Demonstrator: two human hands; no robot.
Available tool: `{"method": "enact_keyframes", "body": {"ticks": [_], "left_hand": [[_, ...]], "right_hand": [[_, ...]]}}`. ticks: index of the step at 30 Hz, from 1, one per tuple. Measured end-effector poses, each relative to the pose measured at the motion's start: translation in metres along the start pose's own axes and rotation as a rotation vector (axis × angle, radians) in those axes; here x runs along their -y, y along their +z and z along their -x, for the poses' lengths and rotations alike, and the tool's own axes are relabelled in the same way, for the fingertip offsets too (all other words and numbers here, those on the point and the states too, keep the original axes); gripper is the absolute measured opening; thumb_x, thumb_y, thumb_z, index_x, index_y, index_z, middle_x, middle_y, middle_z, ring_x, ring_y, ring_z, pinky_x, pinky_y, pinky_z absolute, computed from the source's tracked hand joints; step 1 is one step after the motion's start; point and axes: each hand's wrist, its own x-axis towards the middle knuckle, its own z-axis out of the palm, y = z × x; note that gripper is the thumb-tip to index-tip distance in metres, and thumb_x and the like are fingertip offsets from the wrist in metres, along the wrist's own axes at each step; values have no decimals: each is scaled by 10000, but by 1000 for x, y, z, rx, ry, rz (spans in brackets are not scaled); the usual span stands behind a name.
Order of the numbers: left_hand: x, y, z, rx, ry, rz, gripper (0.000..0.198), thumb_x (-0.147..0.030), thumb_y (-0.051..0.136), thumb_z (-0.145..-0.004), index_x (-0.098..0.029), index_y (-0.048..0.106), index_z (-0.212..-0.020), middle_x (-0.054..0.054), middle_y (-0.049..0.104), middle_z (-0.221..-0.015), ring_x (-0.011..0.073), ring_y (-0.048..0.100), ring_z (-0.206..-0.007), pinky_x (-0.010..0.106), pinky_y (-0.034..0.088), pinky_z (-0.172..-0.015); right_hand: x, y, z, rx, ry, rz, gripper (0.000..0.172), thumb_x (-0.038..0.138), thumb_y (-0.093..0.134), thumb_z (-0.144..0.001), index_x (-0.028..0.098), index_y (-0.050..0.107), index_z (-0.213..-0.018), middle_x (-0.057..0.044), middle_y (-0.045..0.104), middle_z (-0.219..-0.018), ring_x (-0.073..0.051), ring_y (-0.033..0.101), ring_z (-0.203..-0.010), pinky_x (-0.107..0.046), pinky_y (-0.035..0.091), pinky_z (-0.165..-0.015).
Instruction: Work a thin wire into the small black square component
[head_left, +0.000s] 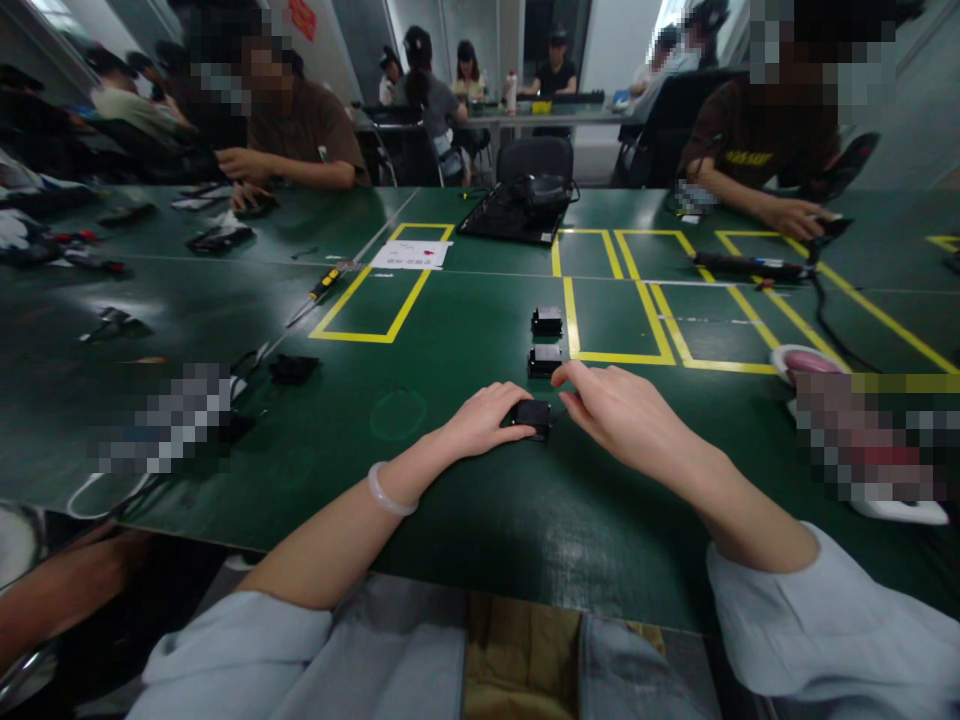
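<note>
Resting on the table [450, 520], the left hand [480, 420] keeps a closed grip around a black box [534, 416]; the right hand [619, 415] touches it, and I cannot tell its grip.

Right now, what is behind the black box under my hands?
A second black box, then a third black box, in a row on the green table. The left hand covers the left side of the near box, so that is hidden.

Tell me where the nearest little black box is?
Head view, centre: the black box rests on the green table between the left hand and right hand, just nearer than a second box.
</note>
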Motion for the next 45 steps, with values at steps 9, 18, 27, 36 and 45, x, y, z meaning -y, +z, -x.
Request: {"method": "enact_keyframes", "body": {"ticks": [9,18,27,36,45], "left_hand": [[1,1,-1,1,3,-3,396,-503,571,-906,-221,535,-1182,73,593,-1132,251,546,-1025,376,442,-875],[3,3,-1,-8,12,-15,389,-510,575,-902,-217,543,-1156,74,594,-1138,252,547,-1034,373,446,-873],[0,0,-1,-5,9,-3,398,-498,585,-900,-214,536,-1175,73,598,-1117,249,551,-1016,370,445,-866],[1,1,-1,-9,5,6,379,-498,588,-898,-220,548,-1152,67,598,-1122,245,553,-1009,372,448,-861],[2,3,-1,-6,12,-10,403,-499,585,-900,-219,532,-1185,70,595,-1129,247,549,-1021,373,445,-869]], "right_hand": [[1,0,0,-28,10,22,227,323,389,-981,178,562,-1010,-48,695,-785,-210,628,-709,-290,348,-642],[0,0,0,-5,-11,6,196,231,406,-959,171,540,-1088,-63,712,-885,-210,645,-758,-285,346,-652],[2,1,-2,6,39,119,304,337,337,-999,179,583,-920,-58,693,-722,-206,609,-640,-305,331,-659],[0,3,2,-55,-28,-11,209,236,396,-956,173,530,-1104,-34,695,-798,-189,611,-682,-273,330,-633],[4,0,-2,8,30,73,272,342,363,-993,184,580,-950,-45,679,-713,-197,594,-640,-292,311,-626]]}}
